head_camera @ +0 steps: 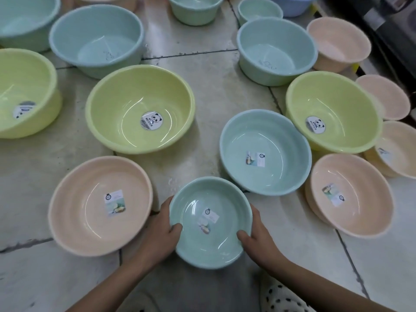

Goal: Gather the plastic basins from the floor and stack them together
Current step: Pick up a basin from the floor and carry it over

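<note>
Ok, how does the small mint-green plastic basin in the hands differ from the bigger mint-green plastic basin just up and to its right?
The small mint-green plastic basin is gripped at its rim by the left hand and right hand; the bigger mint-green plastic basin sits untouched on the tiled floor. The held one is clearly narrower. Both share the colour, round shape and a rectangular label inside.

Bare forearms, no sleeves; white black-dotted garment [286, 298] shows below.

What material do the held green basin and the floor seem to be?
Green basin: likely plastic, glossy; curved light streaks show inside, and the wall looks thin. Floor: seems glazed tile, pale and worn; dark joint lines cross it.
</note>
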`<state>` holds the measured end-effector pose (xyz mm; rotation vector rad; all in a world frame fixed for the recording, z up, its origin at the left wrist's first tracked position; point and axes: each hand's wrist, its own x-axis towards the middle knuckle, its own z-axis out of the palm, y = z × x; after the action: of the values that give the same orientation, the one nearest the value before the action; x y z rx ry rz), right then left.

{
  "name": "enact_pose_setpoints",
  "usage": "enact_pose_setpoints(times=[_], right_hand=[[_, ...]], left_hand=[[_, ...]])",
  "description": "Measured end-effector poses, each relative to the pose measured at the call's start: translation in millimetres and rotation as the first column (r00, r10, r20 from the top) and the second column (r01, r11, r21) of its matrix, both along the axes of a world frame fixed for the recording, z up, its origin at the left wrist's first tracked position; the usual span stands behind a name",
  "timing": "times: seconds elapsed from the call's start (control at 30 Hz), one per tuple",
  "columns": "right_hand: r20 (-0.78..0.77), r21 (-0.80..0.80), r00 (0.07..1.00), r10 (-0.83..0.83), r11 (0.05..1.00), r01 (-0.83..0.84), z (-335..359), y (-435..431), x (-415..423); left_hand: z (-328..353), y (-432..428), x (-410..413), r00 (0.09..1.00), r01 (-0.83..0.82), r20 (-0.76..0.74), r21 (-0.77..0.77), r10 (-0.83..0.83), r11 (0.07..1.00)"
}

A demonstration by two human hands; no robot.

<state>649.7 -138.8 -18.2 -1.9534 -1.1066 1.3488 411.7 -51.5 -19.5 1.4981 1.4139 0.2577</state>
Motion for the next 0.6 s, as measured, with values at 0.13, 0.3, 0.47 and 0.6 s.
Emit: enact_pose_setpoints(times=[0.13, 0.3, 0.47, 0.6], right_hand=[[-0.077, -0.073, 0.993, -0.088, 0.994, 0.083, 13, 11, -7], [-0.156, 0.015, 0.976, -0.149, 0.988, 0.153, 45, 28, -6], [-0.112, 0.111, 0.967, -0.228, 0.964, 0.240, 89, 56, 29], [-0.005, 0.176, 0.946, -0.324, 0.931, 0.320, 121, 74, 85]], left_hand=[[12, 5, 0, 0.999, -0.041, 0.021, -0.017, 0.041, 0.999], [60, 34, 2, 0.999, -0.014, 0.053, 0.101, 0.009, 0.995], [105, 75, 45, 0.975, 0.019, 0.213, 0.222, -0.067, 0.975], [125, 105, 108, 0.957, 0.073, 0.250, 0.282, -0.147, 0.957]])
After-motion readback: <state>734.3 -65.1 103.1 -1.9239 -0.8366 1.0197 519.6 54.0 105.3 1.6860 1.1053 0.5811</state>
